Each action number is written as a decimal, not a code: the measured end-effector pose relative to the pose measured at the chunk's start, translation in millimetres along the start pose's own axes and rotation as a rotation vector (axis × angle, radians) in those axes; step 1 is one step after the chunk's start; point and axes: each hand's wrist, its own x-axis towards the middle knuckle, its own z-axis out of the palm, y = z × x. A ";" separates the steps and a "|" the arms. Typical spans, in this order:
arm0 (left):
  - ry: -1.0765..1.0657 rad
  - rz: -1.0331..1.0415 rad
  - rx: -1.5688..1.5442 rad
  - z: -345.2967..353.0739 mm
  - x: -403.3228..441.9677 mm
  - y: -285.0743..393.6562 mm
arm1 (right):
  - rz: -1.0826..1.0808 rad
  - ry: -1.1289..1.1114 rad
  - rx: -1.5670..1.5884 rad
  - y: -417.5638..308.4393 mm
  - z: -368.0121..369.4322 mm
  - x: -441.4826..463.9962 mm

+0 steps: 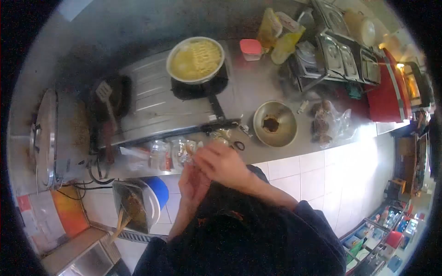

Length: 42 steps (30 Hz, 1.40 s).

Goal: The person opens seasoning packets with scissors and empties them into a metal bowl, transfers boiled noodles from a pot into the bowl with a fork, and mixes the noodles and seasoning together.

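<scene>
Close together at the counter's front edge, my left hand (194,182) and my right hand (222,164) meet with curled fingers. What they hold between them is too small and blurred to make out. Just beyond them lie clear plastic packets (160,154) along the front of the stove. A metal bowl (275,123) with a dark brown substance in its bottom sits to the right. On the stove's burner, a round pan (195,60) holds yellow noodles in liquid.
A spatula (105,94) rests at the stove's left, near a large lidded pot (48,138). Behind are a pink-lidded tub (251,49) and yellow bags (286,45). Metal trays (338,57), a plastic bag (338,124) and a red box (389,87) stand right. A bin (156,198) is below.
</scene>
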 end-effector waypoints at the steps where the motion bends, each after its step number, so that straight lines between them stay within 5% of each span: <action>1: 0.107 0.018 0.097 -10.9 -0.2 -10.4 | -0.078 -0.062 -0.046 5.2 0.4 -4.4; 4: 0.011 0.236 -0.085 -60.5 3.0 -16.6 | 0.016 -0.025 0.132 13.5 -14.4 -17.2; 6: 0.032 0.321 -0.078 -67.0 -0.4 -19.5 | 0.250 -0.219 0.052 57.2 -13.8 -41.4; 8: 0.240 0.434 -0.091 -61.4 -7.8 -24.2 | 0.248 -0.513 -0.317 111.3 -8.2 -62.5; 10: 0.248 0.450 -0.161 -58.1 -9.0 -33.3 | 0.256 -0.437 -0.628 175.5 30.3 -103.8; 16: 0.309 0.503 0.007 -45.9 -2.5 -56.2 | 0.690 -0.588 -0.589 177.3 41.4 -86.4; 20: 0.309 0.458 -0.035 -46.4 -2.1 -59.0 | 0.684 -0.731 -0.572 161.1 7.9 -65.2; 23: 0.340 0.474 -0.058 -34.7 -5.1 -57.4 | 0.586 -0.807 -0.427 160.9 -24.9 -77.3; 25: 0.325 0.466 -0.048 -44.2 -4.8 -60.1 | 0.919 -0.798 0.150 154.7 -47.4 -84.1; 26: 0.312 0.454 -0.030 -47.4 -4.3 -61.4 | 0.913 -0.805 0.141 142.9 -54.1 -88.0; 28: 0.314 0.454 -0.008 -40.7 0.4 -63.9 | 0.950 -0.448 0.585 115.2 -67.5 -93.8; 29: 0.318 0.441 0.023 -37.0 3.2 -65.3 | 0.944 -0.454 0.582 106.8 -73.5 -95.2; 31: 0.307 0.424 0.032 -32.9 8.4 -69.2 | 0.586 -0.506 0.133 91.3 -86.7 -95.7; 35: 0.230 0.374 0.050 -20.2 21.8 -78.0 | 0.479 -0.308 -0.012 31.9 -105.5 -64.2; 42: 0.104 0.400 0.058 -4.9 33.8 -92.0 | 0.194 -0.575 -0.239 25.7 -133.9 -50.1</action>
